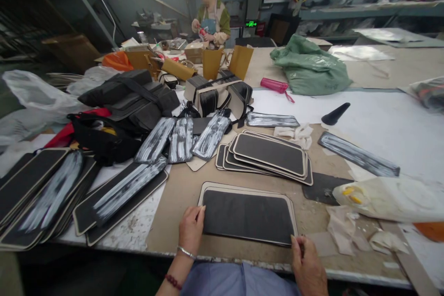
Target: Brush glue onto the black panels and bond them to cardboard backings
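Directly in front of me, a black rectangular panel (pixel 246 215) lies on a slightly larger beige-edged board (pixel 243 187), whose rim shows along the back and right. My left hand (pixel 190 229) is closed on the panel's left edge, thumb and fingertips pinching it. At the front right corner, my right hand (pixel 307 259) pinches the panel with curled fingers. Just behind lies a fanned stack of similar black panels with beige borders (pixel 268 150). Several black strips smeared with white, such as one strip (pixel 211 136), lie to the left of that stack.
More bordered panels (pixel 21 185) are piled at left. Black bags (pixel 132 95) and tan pieces (pixel 211 62) crowd the back. A white bottle (pixel 388 196), cloth scraps (pixel 342 229) and a black cone-shaped object (pixel 336 114) sit at right. Across the table stands a person (pixel 211 14).
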